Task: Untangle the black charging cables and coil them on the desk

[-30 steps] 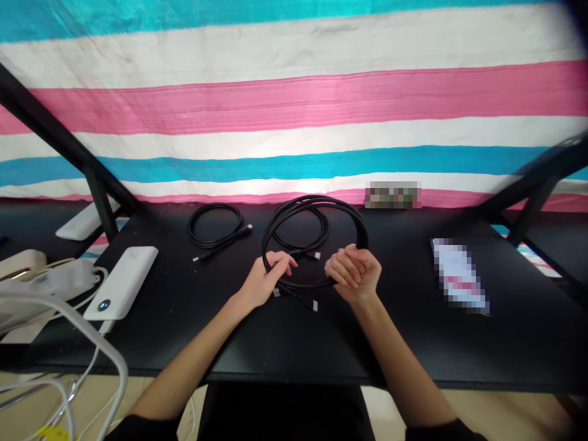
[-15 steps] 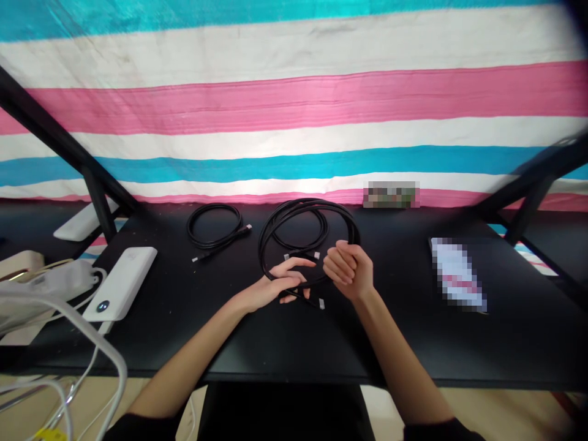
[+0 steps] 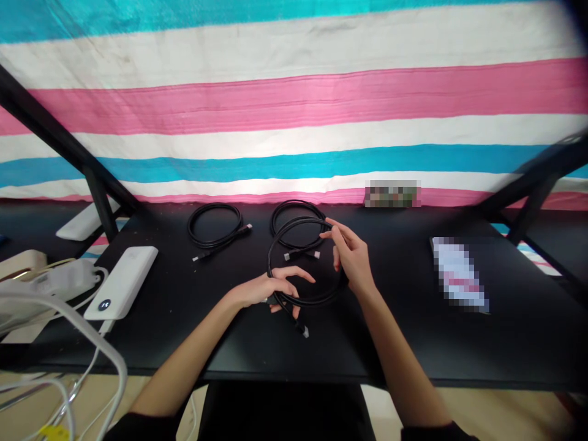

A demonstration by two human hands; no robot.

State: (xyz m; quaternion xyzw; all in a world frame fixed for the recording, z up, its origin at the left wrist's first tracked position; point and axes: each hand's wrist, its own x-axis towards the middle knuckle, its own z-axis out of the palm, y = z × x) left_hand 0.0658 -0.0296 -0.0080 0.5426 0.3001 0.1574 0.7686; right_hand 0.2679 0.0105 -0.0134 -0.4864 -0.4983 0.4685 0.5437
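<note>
A coiled black cable [image 3: 316, 301] is held between my hands, low over the desk. My left hand [image 3: 263, 290] grips the lower left of the loop, thumb above and fingers below, with the index finger stretched out. From under it a plug end [image 3: 305, 331] points towards the desk's front. My right hand [image 3: 353, 254] is bent around the right side of the same loop; part of the cable is hidden behind its fingers. Just behind, a second coiled cable [image 3: 272, 223] lies on the desk, its two plugs close together. Farther left rests a third coiled cable [image 3: 189, 231].
On the black desk [image 3: 413, 349], a white power bank [image 3: 124, 282] lies at the left. White cords and a power strip [image 3: 59, 282] crowd the left edge. A blurred-out packet [image 3: 459, 275] lies right. Black frame bars [image 3: 528, 190] and a striped sheet [image 3: 294, 104] stand behind.
The held coil has come nearer to me and looks smaller and rounder. My right hand has loosened from a fist and turned along the loop. The plug end has swung towards the front.
</note>
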